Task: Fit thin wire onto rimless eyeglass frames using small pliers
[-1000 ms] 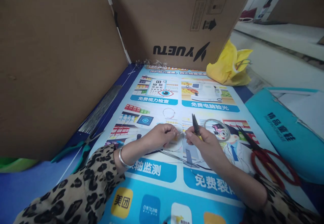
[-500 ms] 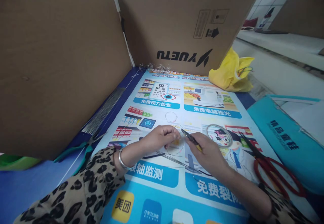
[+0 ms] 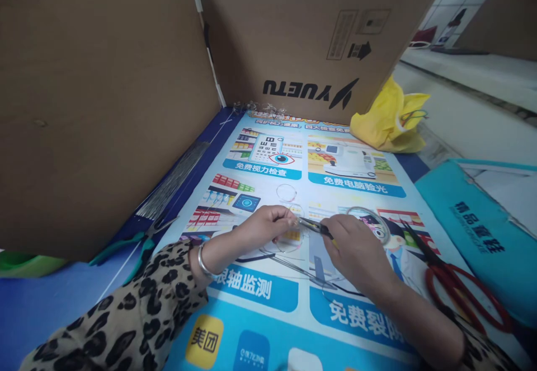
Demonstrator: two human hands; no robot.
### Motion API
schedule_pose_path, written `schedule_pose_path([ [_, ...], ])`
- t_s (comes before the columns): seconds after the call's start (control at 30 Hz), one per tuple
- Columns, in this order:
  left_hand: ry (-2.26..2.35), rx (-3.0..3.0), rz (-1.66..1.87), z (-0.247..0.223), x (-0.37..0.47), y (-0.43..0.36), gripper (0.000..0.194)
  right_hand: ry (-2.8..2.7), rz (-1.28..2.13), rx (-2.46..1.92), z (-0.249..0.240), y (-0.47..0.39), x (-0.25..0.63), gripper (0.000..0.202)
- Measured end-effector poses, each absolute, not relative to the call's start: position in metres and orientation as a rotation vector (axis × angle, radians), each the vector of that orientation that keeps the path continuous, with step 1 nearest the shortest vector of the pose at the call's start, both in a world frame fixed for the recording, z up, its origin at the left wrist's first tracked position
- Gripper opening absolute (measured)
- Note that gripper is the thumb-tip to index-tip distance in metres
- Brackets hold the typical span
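While brown cardboard (image 3: 96,102) walls off the left and back of the blue desk (image 3: 79,304), a printed poster (image 3: 272,318) covers the middle. A turquoise box (image 3: 474,236) sits at the right, with a crumpled yellow bag (image 3: 388,122) near its far end. Red-handled scissors (image 3: 444,267) lie just beside the right forearm. The right hand (image 3: 356,248) is wrapped around dark pliers (image 3: 312,225), pointing them at the left hand (image 3: 268,226), whose thumb and finger are pinched on a tiny piece (image 3: 296,222) above the poster. Whether the pliers grip that piece, I cannot tell. Green-handled pliers (image 3: 146,242) lie by the left sleeve, and a thin ring (image 3: 277,195) rests beyond the fingertips.
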State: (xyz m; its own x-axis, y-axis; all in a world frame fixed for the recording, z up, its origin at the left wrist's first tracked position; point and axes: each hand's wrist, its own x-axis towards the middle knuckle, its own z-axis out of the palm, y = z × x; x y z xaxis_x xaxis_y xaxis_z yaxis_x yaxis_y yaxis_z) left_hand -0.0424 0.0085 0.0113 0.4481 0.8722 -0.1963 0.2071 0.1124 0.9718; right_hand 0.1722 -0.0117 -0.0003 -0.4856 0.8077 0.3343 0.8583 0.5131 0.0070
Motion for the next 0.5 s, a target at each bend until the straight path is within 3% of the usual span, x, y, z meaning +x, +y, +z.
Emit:
schedule_pose_path([
  [0.5, 0.799, 0.989, 0.774, 0.000, -0.039, 0.007, 0.024, -2.403, -0.187, -1.388, 0.004, -0.013, 0.174, 0.018],
])
